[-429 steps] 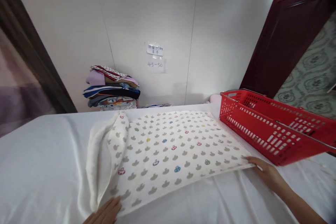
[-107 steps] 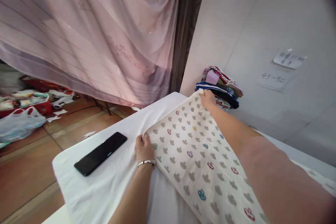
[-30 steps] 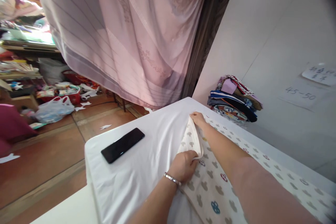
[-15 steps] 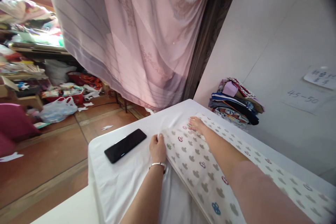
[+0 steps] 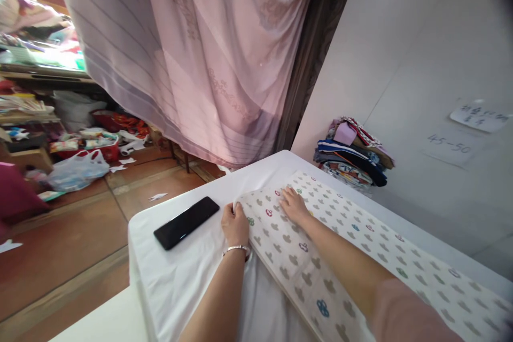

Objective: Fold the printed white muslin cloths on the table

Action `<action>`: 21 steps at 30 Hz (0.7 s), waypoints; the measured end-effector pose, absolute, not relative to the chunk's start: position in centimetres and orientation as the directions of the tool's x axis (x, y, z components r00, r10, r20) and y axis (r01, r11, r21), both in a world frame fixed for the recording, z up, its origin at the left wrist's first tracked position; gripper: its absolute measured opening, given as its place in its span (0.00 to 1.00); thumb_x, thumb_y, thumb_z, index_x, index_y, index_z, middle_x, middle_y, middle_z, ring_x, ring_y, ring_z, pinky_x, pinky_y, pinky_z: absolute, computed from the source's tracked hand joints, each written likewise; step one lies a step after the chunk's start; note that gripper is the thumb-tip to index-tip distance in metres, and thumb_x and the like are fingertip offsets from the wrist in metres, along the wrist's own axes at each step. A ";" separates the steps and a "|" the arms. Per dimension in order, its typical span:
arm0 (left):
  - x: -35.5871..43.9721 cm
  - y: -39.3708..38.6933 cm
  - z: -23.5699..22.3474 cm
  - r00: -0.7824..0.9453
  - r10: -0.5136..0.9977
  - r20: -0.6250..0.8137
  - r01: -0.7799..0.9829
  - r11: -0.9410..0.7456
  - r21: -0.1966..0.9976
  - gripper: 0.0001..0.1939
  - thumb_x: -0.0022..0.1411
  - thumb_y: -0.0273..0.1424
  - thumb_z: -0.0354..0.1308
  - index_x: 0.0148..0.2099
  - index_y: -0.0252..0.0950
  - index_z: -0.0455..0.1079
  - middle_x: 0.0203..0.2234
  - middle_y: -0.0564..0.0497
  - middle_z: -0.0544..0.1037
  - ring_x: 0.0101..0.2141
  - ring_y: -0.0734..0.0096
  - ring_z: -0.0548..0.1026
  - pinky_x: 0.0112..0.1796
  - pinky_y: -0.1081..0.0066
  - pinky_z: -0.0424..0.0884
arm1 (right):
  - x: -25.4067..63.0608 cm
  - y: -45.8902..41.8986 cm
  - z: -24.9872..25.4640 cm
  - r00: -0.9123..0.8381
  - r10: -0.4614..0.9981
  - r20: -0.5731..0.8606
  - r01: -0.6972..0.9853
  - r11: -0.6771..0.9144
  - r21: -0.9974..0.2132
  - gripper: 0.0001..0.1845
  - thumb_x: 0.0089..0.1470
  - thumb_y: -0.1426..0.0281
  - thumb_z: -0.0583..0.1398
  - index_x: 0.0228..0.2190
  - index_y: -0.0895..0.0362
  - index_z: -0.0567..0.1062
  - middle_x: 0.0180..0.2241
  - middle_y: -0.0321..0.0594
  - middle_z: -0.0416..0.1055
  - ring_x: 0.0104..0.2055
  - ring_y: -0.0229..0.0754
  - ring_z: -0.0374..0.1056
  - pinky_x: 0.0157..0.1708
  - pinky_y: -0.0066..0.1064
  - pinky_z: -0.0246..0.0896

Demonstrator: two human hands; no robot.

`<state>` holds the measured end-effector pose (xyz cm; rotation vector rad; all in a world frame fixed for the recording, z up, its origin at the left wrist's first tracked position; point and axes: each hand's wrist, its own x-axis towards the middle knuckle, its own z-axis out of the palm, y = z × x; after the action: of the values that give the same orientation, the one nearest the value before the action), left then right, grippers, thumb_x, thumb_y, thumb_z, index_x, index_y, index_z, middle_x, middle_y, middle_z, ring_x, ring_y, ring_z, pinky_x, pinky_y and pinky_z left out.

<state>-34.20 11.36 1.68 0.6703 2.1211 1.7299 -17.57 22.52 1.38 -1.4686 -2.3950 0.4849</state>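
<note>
A long piece of white printed cloth (image 5: 286, 248), with grey mouse-head shapes and a few coloured ones, lies folded on a white-covered table (image 5: 256, 176). My left hand (image 5: 235, 224), with a bracelet at the wrist, is closed on the cloth's far left corner, thumb against the edge. My right hand (image 5: 294, 206) rests on top of the cloth near its far end, fingers stretched out and laid flat. To the left of my left hand lies a black phone (image 5: 186, 223), screen up, apart from the cloth.
A pink curtain (image 5: 224, 53) hangs behind the table. A pile of folded clothes (image 5: 350, 155) sits by the white wall at the far right, near paper notes (image 5: 452, 144). On the tiled floor at left are a plastic bag (image 5: 80, 171), a red basket (image 5: 108, 150) and paper scraps.
My right hand has slid back from the cloth's far edge and lies flatter on it. My left hand still grips the corner. The whole view has shifted slightly.
</note>
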 end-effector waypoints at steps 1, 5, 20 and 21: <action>-34.2 11.4 1.6 -0.836 0.547 0.044 0.155 0.158 0.975 0.09 0.56 0.36 0.47 0.31 0.37 0.65 0.22 0.54 0.70 0.27 0.70 0.68 0.30 0.72 0.62 | -17.6 21.7 1.4 -0.481 0.876 0.048 0.795 0.458 -0.397 0.25 0.55 0.63 0.49 0.54 0.53 0.60 0.60 0.40 0.46 0.62 0.45 0.37 0.58 0.44 0.30; -34.5 11.6 1.4 -0.840 0.541 0.039 0.159 0.177 0.971 0.10 0.56 0.36 0.48 0.32 0.37 0.66 0.23 0.54 0.70 0.28 0.69 0.68 0.31 0.70 0.63 | -16.7 18.1 1.9 -0.541 0.840 0.032 0.783 0.518 -0.343 0.27 0.57 0.59 0.46 0.55 0.54 0.58 0.61 0.42 0.44 0.63 0.45 0.36 0.58 0.43 0.31; -34.7 12.4 2.0 -0.834 0.534 0.143 0.330 0.274 0.903 0.10 0.52 0.36 0.48 0.27 0.35 0.64 0.18 0.55 0.60 0.24 0.70 0.61 0.32 0.67 0.62 | -3.6 -4.6 3.2 -0.564 0.821 -0.090 0.761 0.473 -0.445 0.26 0.59 0.59 0.43 0.58 0.50 0.52 0.62 0.38 0.39 0.63 0.44 0.34 0.60 0.44 0.30; -34.6 12.3 2.3 -0.834 0.530 0.156 0.351 0.290 0.890 0.10 0.52 0.35 0.48 0.25 0.35 0.63 0.16 0.56 0.58 0.23 0.71 0.60 0.31 0.68 0.61 | -2.6 -6.0 3.5 -0.562 0.821 -0.100 0.765 0.471 -0.439 0.27 0.59 0.59 0.44 0.58 0.51 0.50 0.62 0.38 0.39 0.63 0.44 0.34 0.60 0.44 0.30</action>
<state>-34.57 12.34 2.26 0.8219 2.3823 1.5756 -2.62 -6.01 3.46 -1.4015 -2.5851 0.6732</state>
